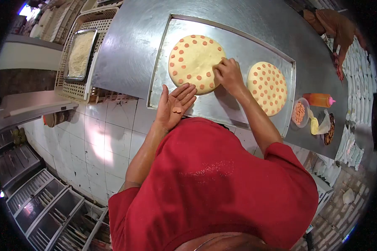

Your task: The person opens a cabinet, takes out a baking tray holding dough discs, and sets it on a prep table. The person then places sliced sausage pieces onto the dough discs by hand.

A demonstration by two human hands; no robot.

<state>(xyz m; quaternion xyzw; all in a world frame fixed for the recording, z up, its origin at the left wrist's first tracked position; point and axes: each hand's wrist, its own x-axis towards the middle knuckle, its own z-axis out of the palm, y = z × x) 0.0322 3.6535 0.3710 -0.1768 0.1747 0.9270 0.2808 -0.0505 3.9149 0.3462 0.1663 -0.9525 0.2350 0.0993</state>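
Observation:
Two round, pale dough discs lie on a metal tray (236, 31). The left disc (199, 58) carries orange-pink slices around its rim, and its middle is bare. Slices cover most of the right disc (267, 88). My left hand (175, 104) is palm up at the tray's near edge, fingers extended, with a few slices (177, 110) resting on the palm. At the right rim of the left disc, my right hand (229, 75) has its fingers pinched together against the dough; whatever is between them is hidden.
Right of the tray are a bowl of orange pieces (300, 113), an orange bottle with a pink cap (318, 100), a yellow piping bag (314, 122) and a dark dish (330, 129). Another person's arm (343, 37) reaches in at upper right. Crates (98, 19) stand left.

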